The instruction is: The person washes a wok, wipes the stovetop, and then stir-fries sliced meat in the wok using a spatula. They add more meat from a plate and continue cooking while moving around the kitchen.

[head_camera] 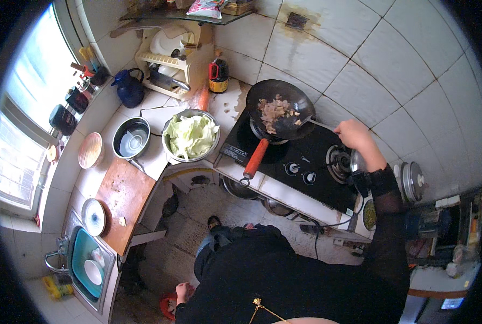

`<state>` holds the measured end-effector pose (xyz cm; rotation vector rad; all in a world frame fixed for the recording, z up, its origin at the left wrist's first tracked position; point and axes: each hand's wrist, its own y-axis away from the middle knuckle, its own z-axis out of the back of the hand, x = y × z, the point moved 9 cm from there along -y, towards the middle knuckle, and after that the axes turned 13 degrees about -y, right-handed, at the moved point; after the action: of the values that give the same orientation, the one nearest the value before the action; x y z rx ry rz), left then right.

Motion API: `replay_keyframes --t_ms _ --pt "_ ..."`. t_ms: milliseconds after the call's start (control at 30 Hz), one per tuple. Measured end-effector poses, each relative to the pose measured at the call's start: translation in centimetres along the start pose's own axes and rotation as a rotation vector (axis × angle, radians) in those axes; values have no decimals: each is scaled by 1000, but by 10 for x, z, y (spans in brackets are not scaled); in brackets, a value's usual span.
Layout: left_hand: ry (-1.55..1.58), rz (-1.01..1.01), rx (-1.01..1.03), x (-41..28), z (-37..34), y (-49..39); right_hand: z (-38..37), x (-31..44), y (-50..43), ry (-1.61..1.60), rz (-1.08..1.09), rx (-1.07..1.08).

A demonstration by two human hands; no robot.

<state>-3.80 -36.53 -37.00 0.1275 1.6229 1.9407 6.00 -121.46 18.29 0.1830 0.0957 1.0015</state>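
Note:
My right hand (353, 135) grips the metal handle of a wok spatula (323, 125), whose head reaches into a dark wok (281, 83). Sliced meat (274, 112) with pale pieces that look like garlic lies inside the wok. The wok's orange-red handle (256, 158) points toward me, and no hand is on it. It sits over the left burner of a black gas stove (273, 156). Low at my side hangs my left hand (182, 292), near a red plastic container (168, 305) on the floor; its fingers are too small to read.
Left of the stove stand a metal bowl of torn cabbage (191, 135) and a saucepan (131, 138). A wooden cutting board (123, 202) bears scraps and a plate (93, 217). Beyond it is the sink (103, 301). A cleaver (164, 78) rests in the dish rack (200, 73).

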Motion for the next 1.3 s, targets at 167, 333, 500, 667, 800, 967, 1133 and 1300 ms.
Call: replay_keyframes --t_ms 167,333,500,667,800,967,1133,1300 --pt "-137 -69 4 3 -12 -12 -34 31 -25 71 121 -195" --pt "20 -210 -105 -75 -6 57 -41 -12 -59 -401 84 -198" --pt "122 -74 -18 -93 -19 67 -79 31 -63 -531 206 -168" --pt "181 -2 -43 -65 -23 59 -54 50 -6 -497 228 -77" --pt "-123 -122 -97 -77 -23 86 -38 52 23 -435 204 22" --pt "-108 -106 -79 -111 -28 111 -70 53 -24 -458 252 -133" --pt "-139 -91 -50 -137 -19 112 -78 31 -61 -377 62 -234" --pt "-109 -73 50 -108 -16 50 -62 50 -13 -394 52 -57"
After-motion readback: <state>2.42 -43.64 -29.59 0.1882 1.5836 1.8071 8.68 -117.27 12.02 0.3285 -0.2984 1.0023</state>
